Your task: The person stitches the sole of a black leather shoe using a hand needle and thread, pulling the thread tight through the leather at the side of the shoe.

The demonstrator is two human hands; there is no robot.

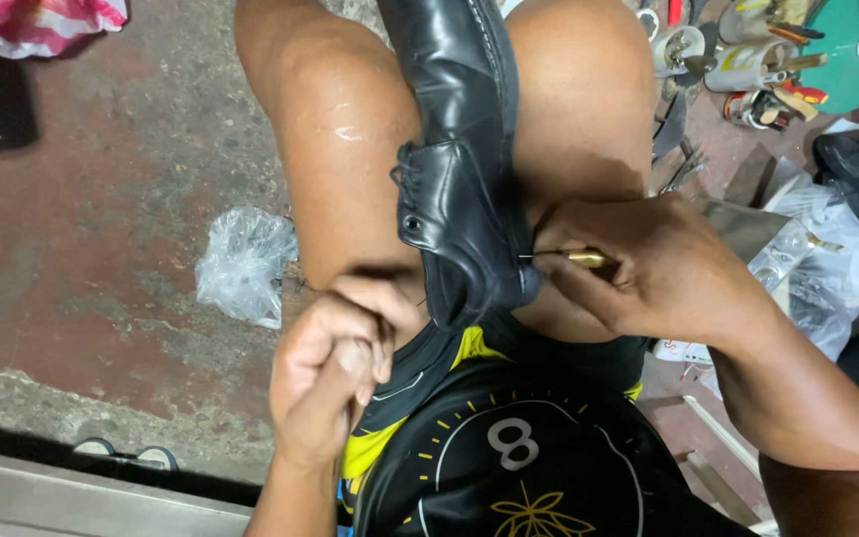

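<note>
A black leather shoe [459,169] is gripped between the knees and worked on with a sewing awl [574,258].

The awl's brass-coloured shaft is pinched by the fingers of the right hand [648,264], its needle set against the shoe's heel edge. The left hand [335,373] is curled into a fist just beside the heel, fingers pressed together. A crumpled plastic bag [246,264] lies on the floor [101,229].

Below the bare-armed left hand [335,373] and right hand [653,264], black shorts [509,447] show yellow trim and white markings.
</note>
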